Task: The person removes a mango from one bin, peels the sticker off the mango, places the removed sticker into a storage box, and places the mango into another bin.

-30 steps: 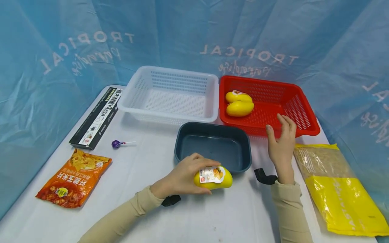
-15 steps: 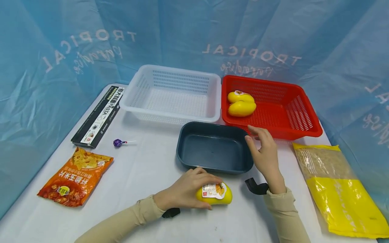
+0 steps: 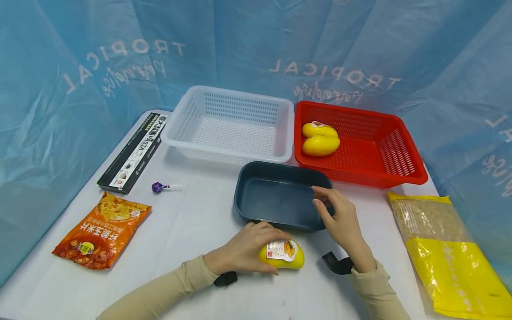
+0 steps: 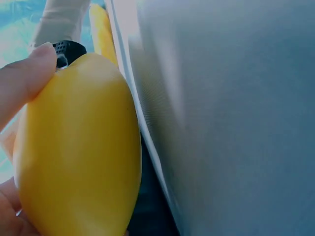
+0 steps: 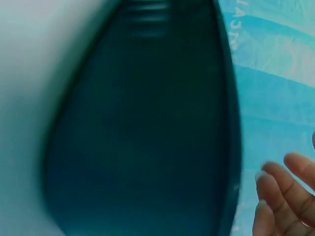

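The head view is showing the left grip (image 3: 248, 249) holding a yellow mango (image 3: 294, 261), its thumb pressing on the near side and its fingers curving over the far side. The mango is lying crosswise just in front of a dark blue basin (image 3: 272, 200), its long axis running left to right, roughly along the basin's near wall. Its left end is sitting under the hand, its rounded free end is pointing right, and its white label (image 3: 276, 250) is facing up. In the left wrist view, the same long axis is running up and down.

Right of and beyond the left grip, the right grip (image 3: 340, 218) is hovering over the basin's right end, fingers bending loosely around bare air.

Past the basin, a white basket (image 3: 228, 152) and a red basket (image 3: 356, 153) are standing side by side, the red one holding two more mangoes (image 3: 321, 145). Left of the left grip, a corn chip bag (image 3: 102, 233), a lollipop (image 3: 158, 187) and a pasta box (image 3: 134, 153) are lying on the bench (image 3: 192, 231); right of the right grip, a yellow bag (image 3: 448, 258) is lying.
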`<state>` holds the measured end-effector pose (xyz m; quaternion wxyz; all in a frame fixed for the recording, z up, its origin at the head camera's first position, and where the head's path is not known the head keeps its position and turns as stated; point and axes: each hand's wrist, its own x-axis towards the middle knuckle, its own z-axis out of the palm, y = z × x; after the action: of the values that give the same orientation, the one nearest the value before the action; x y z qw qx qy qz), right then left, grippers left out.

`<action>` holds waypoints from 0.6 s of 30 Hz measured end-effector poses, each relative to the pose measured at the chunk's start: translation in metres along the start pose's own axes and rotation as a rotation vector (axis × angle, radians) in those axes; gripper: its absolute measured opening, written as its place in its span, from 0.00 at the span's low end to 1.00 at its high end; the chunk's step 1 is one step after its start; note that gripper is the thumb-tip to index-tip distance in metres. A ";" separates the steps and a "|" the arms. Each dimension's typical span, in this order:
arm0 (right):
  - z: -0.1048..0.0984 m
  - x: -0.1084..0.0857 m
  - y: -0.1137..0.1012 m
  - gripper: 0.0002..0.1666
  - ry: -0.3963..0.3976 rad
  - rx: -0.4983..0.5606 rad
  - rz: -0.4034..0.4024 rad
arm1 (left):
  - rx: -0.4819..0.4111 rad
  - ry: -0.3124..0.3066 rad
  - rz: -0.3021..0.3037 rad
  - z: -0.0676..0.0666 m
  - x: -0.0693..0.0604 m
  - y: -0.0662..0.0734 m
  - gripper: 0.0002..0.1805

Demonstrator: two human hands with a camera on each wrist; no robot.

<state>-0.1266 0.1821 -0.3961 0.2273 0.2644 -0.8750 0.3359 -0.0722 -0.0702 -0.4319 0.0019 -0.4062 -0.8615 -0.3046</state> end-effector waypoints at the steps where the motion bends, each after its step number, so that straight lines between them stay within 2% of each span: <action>1: 0.000 -0.001 0.000 0.21 -0.006 0.023 -0.013 | -0.003 -0.008 -0.014 0.000 0.000 0.000 0.43; 4: -0.001 -0.003 -0.004 0.19 -0.047 0.110 -0.062 | -0.013 -0.040 -0.054 0.000 0.001 0.001 0.44; 7: -0.001 -0.004 -0.010 0.17 -0.117 0.167 -0.095 | -0.030 -0.064 -0.069 0.000 0.001 0.000 0.44; 14: 0.000 -0.009 -0.023 0.15 -0.272 0.200 -0.092 | -0.059 -0.076 -0.068 0.001 0.000 -0.003 0.44; 18: 0.001 -0.011 -0.026 0.13 -0.327 0.211 -0.113 | -0.076 -0.091 -0.106 -0.001 -0.003 -0.004 0.44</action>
<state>-0.1027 0.1682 -0.3909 0.0715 0.3864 -0.8440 0.3651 -0.0732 -0.0741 -0.4337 -0.0687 -0.3731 -0.8688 -0.3181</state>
